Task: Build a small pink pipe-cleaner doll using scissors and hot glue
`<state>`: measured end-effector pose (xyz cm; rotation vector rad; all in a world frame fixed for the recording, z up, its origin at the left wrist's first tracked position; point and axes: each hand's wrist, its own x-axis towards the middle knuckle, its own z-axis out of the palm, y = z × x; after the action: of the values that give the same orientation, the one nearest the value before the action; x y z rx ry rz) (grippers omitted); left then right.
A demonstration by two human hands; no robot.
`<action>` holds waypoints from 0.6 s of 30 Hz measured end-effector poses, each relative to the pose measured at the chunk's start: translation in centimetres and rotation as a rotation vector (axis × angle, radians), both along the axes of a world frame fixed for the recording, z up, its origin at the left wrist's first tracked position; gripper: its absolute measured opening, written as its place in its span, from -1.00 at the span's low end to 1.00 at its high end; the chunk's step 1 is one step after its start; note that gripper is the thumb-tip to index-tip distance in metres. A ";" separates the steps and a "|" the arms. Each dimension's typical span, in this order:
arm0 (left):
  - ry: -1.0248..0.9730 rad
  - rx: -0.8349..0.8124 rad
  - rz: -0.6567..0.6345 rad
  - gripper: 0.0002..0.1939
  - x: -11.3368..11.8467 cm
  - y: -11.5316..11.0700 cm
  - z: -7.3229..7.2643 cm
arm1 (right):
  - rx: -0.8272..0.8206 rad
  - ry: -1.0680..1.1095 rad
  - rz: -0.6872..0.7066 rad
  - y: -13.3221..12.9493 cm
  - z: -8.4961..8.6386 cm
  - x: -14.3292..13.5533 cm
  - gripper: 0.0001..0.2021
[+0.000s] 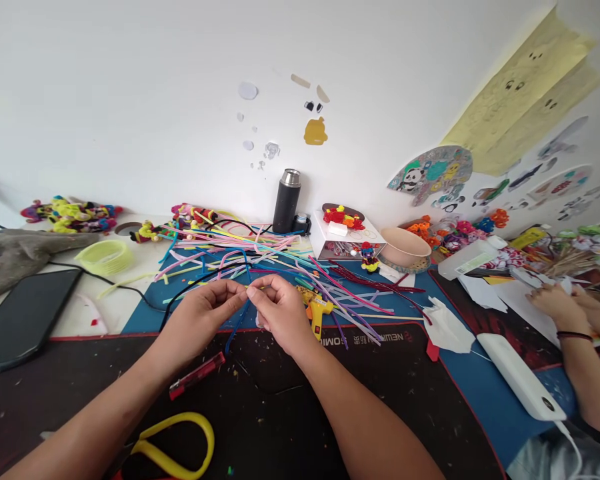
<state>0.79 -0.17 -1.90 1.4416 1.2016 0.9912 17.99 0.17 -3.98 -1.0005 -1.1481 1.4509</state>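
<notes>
The left hand (197,313) and right hand (285,317) meet near the mat's (265,427) far edge, fingertips pinching something thin (too small to identify). Small figures (77,215) at far left look finished; many pipe cleaners (260,245) lie loose, apparently unshaped.

I'm at a small handicraft workspace: my desk (275,440) is strewn with fuzzy craft stems (230,247), a yellow glue gun (319,311) and little finished figures (75,213), with stickers (315,131) on the white wall (155,100) and another person's hands (560,307) on the right.
</notes>
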 end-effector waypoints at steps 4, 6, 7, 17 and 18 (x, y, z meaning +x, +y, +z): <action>0.005 0.000 0.013 -0.41 -0.1 0.0 -0.1 | 0.021 0.024 -0.039 0.2 0.9 0.3 -0.64; 0.002 -0.010 0.028 -0.41 0.0 0.0 0.0 | 0.043 0.057 -0.104 0.5 1.4 0.7 -0.61; -0.002 -0.018 0.039 -0.41 0.0 0.0 0.0 | 0.052 0.075 -0.140 0.7 1.5 1.0 -0.60; -0.083 -0.122 0.050 -0.44 -0.6 0.4 -1.4 | 0.084 0.137 -0.210 1.8 0.5 2.0 -0.61; -0.069 -0.111 0.055 -0.44 -0.6 0.4 -1.5 | 0.086 0.134 -0.210 1.8 0.5 2.0 -0.60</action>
<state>0.15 0.27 -3.36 1.2845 1.2325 0.9885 20.02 1.95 -3.47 -0.9212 -0.9699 1.2706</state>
